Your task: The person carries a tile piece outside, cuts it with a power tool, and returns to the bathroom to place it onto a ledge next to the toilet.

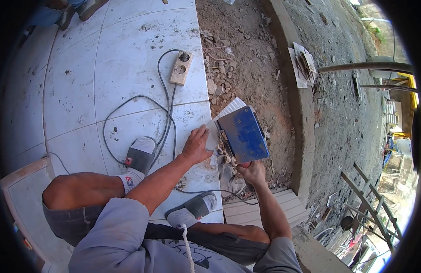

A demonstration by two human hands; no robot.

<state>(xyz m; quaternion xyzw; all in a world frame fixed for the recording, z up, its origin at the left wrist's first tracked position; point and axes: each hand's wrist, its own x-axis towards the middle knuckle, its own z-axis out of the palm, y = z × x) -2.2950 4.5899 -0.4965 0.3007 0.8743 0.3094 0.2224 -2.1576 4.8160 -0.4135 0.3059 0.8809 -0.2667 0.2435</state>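
My right hand [252,174] is wrapped around the rear of a corded power tool [243,135] with a flat, scuffed blue plate facing me; its blade side is hidden. The tool hangs over the edge of the white tiled floor, above the dirt. Just left of it, my left hand [197,146] grips a pale tile [212,136] by its near side, thumb and fingers bent at its edge. A dotted, light corner [234,106] sticks out behind the blue plate. From below my right hand a dark cord [219,190] runs left across the floor.
A two-socket power strip [180,68] with a plug in it lies on the tiles, its cable looped beside my sandalled feet [141,154]. Rubble fills the dirt trench [247,68] up to a concrete curb [303,136]. Beyond are stacked tile pieces [303,65] and a metal ladder-like frame [372,204]. Another person's feet [78,12] show top left.
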